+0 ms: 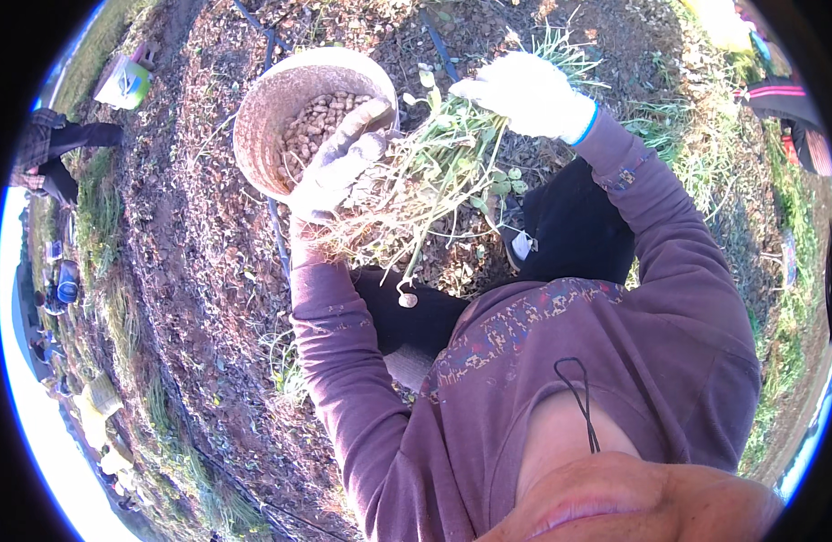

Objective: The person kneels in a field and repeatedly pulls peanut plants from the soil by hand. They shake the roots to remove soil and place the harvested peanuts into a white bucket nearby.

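Note:
My right hand (534, 95), in a white glove with a blue cuff edge, grips a bunch of uprooted peanut plants (450, 159) by the leafy stems. Their roots trail down to the left over my left forearm. A single pod (408, 300) hangs from a stem above my lap. My left hand (345, 159), in a glove with soiled grey fingers, reaches over the rim of a dirty, pale bucket (257, 129), beside the roots. Its fingers are bent, and whether they hold anything is unclear. Unshelled peanuts (321, 118) lie inside the bucket.
Dry leaves and soil cover the ground (206, 271), with a dark hose (440, 47) beyond the bucket. A white and green container (125, 82) stands at far left near a person (53, 149). Another person (788, 101) is at far right. Cut green plants (667, 129) lie to the right.

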### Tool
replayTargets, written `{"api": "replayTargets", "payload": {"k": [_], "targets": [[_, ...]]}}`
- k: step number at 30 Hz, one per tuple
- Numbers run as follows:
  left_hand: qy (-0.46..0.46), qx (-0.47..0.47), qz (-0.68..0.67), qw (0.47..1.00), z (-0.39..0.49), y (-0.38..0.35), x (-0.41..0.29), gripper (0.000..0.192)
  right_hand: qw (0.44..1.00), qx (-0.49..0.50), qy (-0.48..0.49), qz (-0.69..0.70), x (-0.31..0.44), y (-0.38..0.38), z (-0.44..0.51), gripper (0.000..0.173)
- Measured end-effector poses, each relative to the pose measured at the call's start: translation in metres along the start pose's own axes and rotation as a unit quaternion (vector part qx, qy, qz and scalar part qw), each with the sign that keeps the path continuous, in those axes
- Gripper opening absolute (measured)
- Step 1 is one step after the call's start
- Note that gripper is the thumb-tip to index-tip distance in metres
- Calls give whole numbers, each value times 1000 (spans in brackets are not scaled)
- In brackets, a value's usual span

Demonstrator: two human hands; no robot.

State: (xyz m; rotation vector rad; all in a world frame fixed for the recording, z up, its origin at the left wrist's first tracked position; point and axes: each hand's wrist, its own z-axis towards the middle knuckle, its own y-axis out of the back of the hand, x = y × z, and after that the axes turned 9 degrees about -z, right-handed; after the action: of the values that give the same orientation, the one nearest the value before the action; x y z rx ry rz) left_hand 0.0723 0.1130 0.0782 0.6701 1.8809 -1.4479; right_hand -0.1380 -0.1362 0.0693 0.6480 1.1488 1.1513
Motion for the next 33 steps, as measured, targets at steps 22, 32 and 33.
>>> {"api": "replayTargets", "payload": {"k": [22,32,33], "targets": [[-171,-172,-15,970,30,14,-4,21,996,70,-42,47,4,-16,-2,56],[-298,-418,82,854,35,99,-13,31,961,201,-181,53,-26,-42,-23,58],[-330,-374,65,864,33,79,-11,34,969,165,-178,44,-29,-50,-31,55]]}}
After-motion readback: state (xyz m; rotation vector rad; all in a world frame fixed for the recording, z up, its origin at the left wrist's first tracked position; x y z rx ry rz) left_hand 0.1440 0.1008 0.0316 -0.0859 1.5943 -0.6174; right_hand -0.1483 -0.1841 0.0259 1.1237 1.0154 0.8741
